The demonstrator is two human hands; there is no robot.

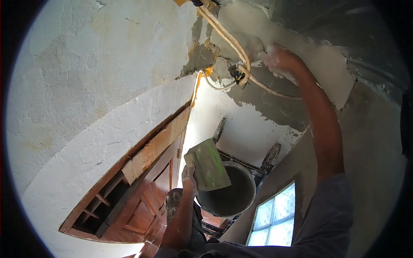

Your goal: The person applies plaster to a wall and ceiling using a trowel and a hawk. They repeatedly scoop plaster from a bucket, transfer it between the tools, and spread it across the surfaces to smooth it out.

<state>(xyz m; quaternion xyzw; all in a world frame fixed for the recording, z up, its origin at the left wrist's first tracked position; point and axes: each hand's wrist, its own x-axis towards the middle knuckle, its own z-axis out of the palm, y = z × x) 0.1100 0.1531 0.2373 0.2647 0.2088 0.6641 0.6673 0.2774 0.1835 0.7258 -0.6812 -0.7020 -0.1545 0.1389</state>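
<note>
A flat square board with green smears is gripped at its left edge by my left hand. Beneath and to the right of the board sits a round bucket with grey material inside. Up at the top right, my right hand is raised against the grey plastered surface, its fingers curled and coated in pale plaster. Whatever those fingers hold is hidden. Beige cables hang just left of my right hand and meet at a bundle of wires.
Below the bucket and beside it are dark, plaster-stained ladder-like rails. A brown wooden door with a vent frame stands at lower left, a bright window at lower right. Peeling pale wall fills the left.
</note>
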